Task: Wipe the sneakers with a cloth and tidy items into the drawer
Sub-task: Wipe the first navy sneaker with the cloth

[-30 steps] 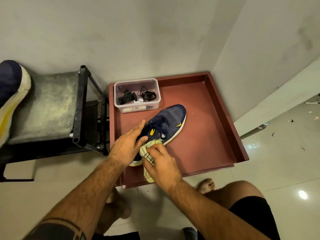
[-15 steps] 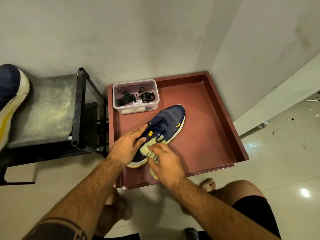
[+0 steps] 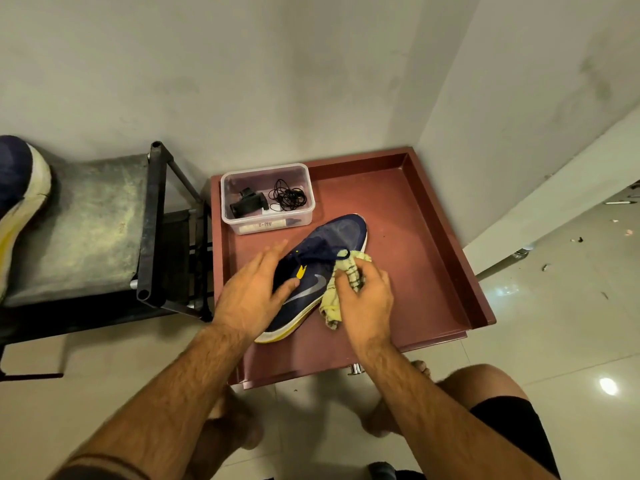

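Hiding the sneaker's (image 3: 322, 271) heel, left hand (image 3: 252, 299) lies flat; right hand (image 3: 367, 299) grip bunches cloth (image 3: 349, 275).

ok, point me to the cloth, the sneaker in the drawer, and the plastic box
cloth (image 3: 346, 271): head view, bunched part under the right hand's fingers.
sneaker (image 3: 341, 233): head view, navy toe area.
plastic box (image 3: 268, 227): head view, near wall with the label.

Left hand (image 3: 254, 296) flat on the heel end of the navy sneaker with yellow-white sole (image 3: 327, 252), pinning it in the open reddish-brown drawer (image 3: 429, 258). Right hand (image 3: 367, 299) grips the crumpled pale-yellow striped cloth (image 3: 337, 299) against the shoe's side. Clear plastic box (image 3: 268, 197) behind holds black cord. Second navy sneaker (image 3: 17, 202) sits on the dark metal rack (image 3: 90, 223).
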